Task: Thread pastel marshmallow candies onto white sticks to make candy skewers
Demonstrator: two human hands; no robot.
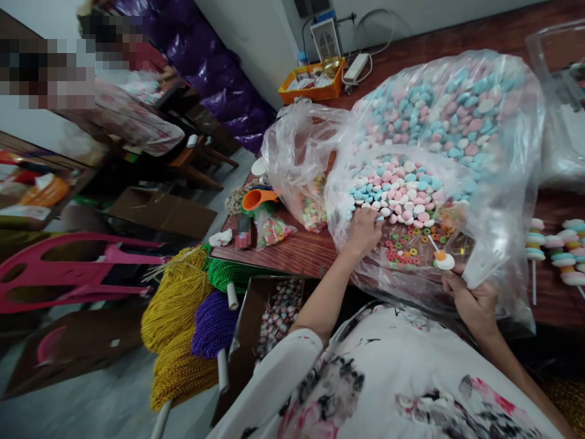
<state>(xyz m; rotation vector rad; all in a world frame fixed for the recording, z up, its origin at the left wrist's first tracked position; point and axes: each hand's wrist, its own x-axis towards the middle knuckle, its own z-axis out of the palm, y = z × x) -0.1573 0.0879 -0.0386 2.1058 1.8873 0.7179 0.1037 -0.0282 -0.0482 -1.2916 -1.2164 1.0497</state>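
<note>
A large clear plastic bag [525, 183] of pink, white and blue round candies lies open on the table. My left hand [364, 231] touches the near edge of the loose candies [406, 192]; what its fingertips hold, if anything, is too small to tell. Its fingers are bent together. My right hand [470, 299] pinches a white candy [444, 262] that has an orange piece and a white stick on it. Small ring-shaped candies [402, 253] in red, green and orange lie on the plastic between my hands.
Finished candy sticks [534, 244] lie at the right. An orange basket [311, 91] stands at the back, and an orange scoop [258, 199] beside small bags. Yellow cord bundles [178, 305] and an open box [244, 329] are at lower left. People sit at upper left.
</note>
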